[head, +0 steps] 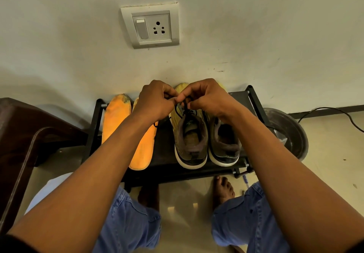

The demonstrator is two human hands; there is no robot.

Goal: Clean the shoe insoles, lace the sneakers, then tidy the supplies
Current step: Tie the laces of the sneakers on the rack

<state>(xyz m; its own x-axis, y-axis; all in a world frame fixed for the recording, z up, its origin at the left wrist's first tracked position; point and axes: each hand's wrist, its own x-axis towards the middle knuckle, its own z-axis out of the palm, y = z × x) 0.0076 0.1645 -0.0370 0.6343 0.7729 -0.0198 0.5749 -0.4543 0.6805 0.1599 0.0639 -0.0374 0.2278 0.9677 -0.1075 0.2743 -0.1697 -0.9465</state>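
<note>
Pinching a black lace (180,106) between curled fingertips (173,100) of left hand (155,103) and right hand (204,97), knuckles nearly touching, over the tongue of the left sneaker (190,134). Just beside it at three o'clock, the right sneaker (224,144). At nine o'clock, two orange insoles (116,118), all on a black rack (165,154) against the wall.

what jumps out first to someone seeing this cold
Two hands meet mid-frame, the left hand and right hand pinching a black lace over the left of two brown sneakers on a black rack. Left of them lie two bright orange insoles. Above, a white socket stands out on the wall.
</note>
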